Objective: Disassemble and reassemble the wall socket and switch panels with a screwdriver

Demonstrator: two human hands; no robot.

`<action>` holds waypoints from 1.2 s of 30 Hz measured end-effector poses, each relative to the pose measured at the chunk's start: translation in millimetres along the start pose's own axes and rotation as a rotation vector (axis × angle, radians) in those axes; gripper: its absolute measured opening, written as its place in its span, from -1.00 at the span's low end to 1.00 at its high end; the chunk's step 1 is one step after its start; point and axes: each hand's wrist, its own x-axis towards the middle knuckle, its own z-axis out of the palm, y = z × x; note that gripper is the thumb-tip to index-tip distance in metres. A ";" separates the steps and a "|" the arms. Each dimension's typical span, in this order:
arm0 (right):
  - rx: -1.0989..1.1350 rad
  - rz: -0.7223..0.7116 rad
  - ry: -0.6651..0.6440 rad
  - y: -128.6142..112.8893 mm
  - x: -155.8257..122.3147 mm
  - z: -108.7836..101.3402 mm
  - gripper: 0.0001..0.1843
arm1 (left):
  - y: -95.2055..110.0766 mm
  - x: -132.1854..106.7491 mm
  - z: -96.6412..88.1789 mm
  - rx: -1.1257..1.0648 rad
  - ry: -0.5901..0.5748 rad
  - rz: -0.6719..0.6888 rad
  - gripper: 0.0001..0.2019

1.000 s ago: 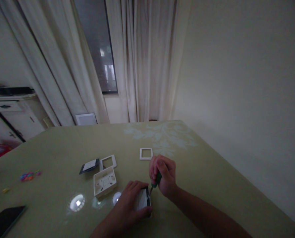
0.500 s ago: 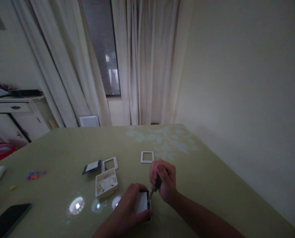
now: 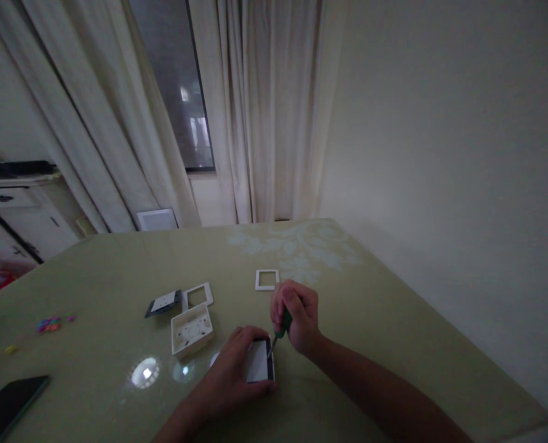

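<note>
My left hand (image 3: pixel 230 375) presses a white switch unit with a dark edge (image 3: pixel 258 362) flat on the green table (image 3: pixel 347 320), fingers wrapped round its sides. My right hand (image 3: pixel 296 317) is closed round a green-handled screwdriver (image 3: pixel 280 326), whose thin shaft slants down to the unit's right edge. Just left of my hands lies a white back box (image 3: pixel 191 329), open side up.
A white square frame (image 3: pixel 267 279) lies beyond my right hand. Another frame (image 3: pixel 198 296) and a dark switch module (image 3: pixel 163 303) sit further left. A phone (image 3: pixel 8 406) lies at the near left, small coloured bits (image 3: pixel 50 323) beyond it. Curtains and a cabinet stand behind.
The view has shifted slightly. Both hands stay on the switch unit and the screwdriver; my right hand has turned a little on the handle.
</note>
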 end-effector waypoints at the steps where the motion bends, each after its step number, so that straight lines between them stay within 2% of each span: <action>1: 0.000 -0.007 0.006 0.0 -0.2 0.5 -0.45 | 0.4 -0.1 -0.2 -0.002 0.000 -0.003 -0.40; 9: -0.011 -0.057 0.038 0.5 -5.8 9.2 -0.45 | 2.2 1.6 0.4 0.001 0.030 0.000 -0.49; 16: -0.024 -0.020 0.217 2.6 -5.1 9.3 -0.46 | -1.2 2.0 3.8 0.018 0.093 0.054 -0.52; 24: 0.081 -0.092 0.507 1.7 -9.0 -8.6 -0.52 | -7.9 9.5 9.7 0.054 0.131 0.126 -0.51; 30: 0.093 -0.078 0.534 -6.7 -29.6 -29.3 -0.54 | -9.5 9.5 11.1 0.069 0.144 0.121 -0.50; 36: -0.164 -0.055 0.582 -4.9 -61.3 -59.2 -0.54 | -7.7 8.0 10.0 0.054 0.129 0.101 -0.52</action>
